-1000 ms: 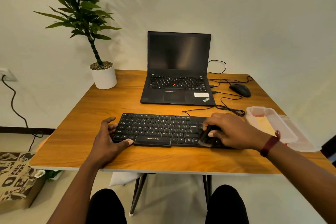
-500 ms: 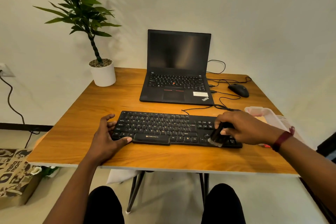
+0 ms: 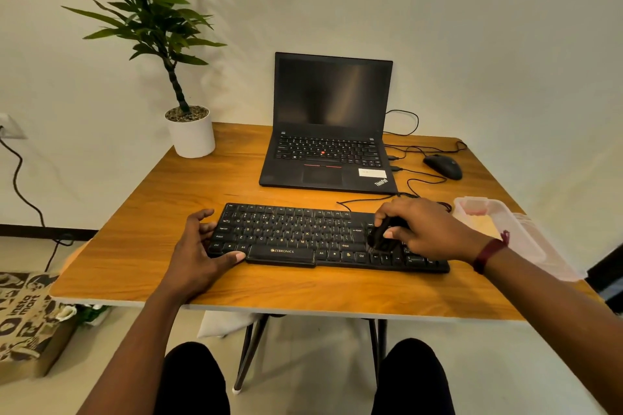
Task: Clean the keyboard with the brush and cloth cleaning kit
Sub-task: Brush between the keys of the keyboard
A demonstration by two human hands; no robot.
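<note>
On the table (image 3: pixel 135 246), right hand (image 3: pixel 428 232) grips brush (image 3: pixel 381 237); left hand (image 3: pixel 195 253) clasps keyboard (image 3: pixel 296 232).

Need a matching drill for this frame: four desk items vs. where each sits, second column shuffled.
Items
1. brush
2. mouse
3. potted plant
4. clear container

Places
A. far left corner of the table
B. gripped in the right hand, on the right part of the keyboard
C. at the table's right edge, beside the right wrist
D. right of the laptop, toward the far edge

Pairs: 1-B, 2-D, 3-A, 4-C
</note>
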